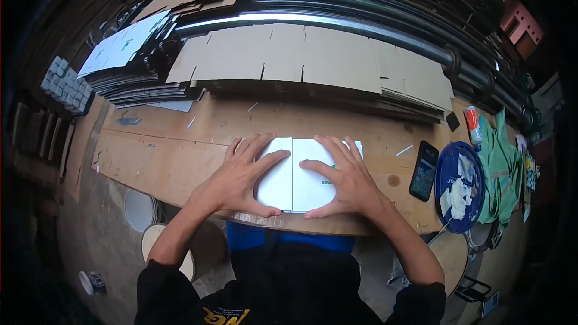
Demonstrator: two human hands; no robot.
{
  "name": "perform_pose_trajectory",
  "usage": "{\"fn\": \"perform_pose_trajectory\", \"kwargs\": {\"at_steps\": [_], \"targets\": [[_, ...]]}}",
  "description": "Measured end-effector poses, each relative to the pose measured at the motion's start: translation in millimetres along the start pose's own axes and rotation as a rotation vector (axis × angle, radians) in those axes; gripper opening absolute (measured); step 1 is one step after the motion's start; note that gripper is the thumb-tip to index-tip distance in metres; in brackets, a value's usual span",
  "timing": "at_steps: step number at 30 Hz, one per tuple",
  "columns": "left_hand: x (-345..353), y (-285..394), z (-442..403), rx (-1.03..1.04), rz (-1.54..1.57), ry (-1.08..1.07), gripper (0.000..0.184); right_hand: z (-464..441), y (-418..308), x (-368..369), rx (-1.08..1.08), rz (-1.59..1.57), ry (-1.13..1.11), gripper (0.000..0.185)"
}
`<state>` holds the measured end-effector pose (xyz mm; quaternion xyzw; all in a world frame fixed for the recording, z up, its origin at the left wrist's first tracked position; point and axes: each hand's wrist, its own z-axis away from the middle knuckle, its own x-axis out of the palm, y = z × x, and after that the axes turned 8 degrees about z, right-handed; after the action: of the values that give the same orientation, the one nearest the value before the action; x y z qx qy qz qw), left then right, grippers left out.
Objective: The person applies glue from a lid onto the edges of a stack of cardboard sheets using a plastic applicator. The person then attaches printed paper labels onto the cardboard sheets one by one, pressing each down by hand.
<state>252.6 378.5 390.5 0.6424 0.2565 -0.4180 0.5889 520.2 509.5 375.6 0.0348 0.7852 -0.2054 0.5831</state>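
A white folded cardboard box (274, 185) with a seam down its middle and green print on its right half lies at the table's near edge. My left hand (245, 174) grips its left side, thumb at the near edge and fingers over the far left part. On the other side, my right hand (346, 176) holds the right half the same way, its index finger lying across the white face and partly covering the print. The fingers of both hands are spread around the box. Its underside is hidden.
Behind the box stands a long stack of brown cardboard blanks (241, 54). White printed sheets (123, 45) are piled at the left. To the right lie a phone (424, 170), a blue lid (445, 162) with white paste, a spray can (472, 125) and green cloth (501, 174).
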Motion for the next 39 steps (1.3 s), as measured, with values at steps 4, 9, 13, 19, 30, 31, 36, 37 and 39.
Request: {"fn": "perform_pose_trajectory", "kwargs": {"at_steps": [4, 9, 13, 19, 30, 31, 36, 37, 39], "targets": [[0, -1, 1, -0.026, 0.004, 0.016, 0.122, -1, -1, 0, 0.012, -0.003, -0.008, 0.096], [3, -11, 4, -0.009, 0.086, 0.019, 0.121, 0, 0, 3, 0.020, -0.009, -0.016, 0.098], [-1, -9, 6, -0.037, 0.061, -0.044, 0.117, -1, -1, 2, 0.003, -0.010, -0.020, 0.099], [8, -9, 6, -0.089, 0.023, -0.022, 0.102, 0, -2, 2, 0.018, 0.017, -0.023, 0.103], [6, 1, 6, -0.099, 0.013, 0.002, 0.093, -30, 36, -25, 0.899, -0.434, 0.589, 0.069], [7, 0, 6, -0.094, 0.017, 0.011, 0.094, -36, 46, -25, 0.971, -0.522, 0.599, 0.073], [8, -2, 5, -0.076, 0.020, 0.020, 0.095, -65, 59, -22, 1.017, -0.878, 0.558, 0.067], [8, -2, 5, -0.077, 0.027, 0.017, 0.095, -66, 62, -22, 1.003, -0.900, 0.587, 0.062], [8, -4, 7, -0.095, 0.038, 0.037, 0.096, -70, 60, -23, 0.972, -0.971, 0.666, 0.045]]}}
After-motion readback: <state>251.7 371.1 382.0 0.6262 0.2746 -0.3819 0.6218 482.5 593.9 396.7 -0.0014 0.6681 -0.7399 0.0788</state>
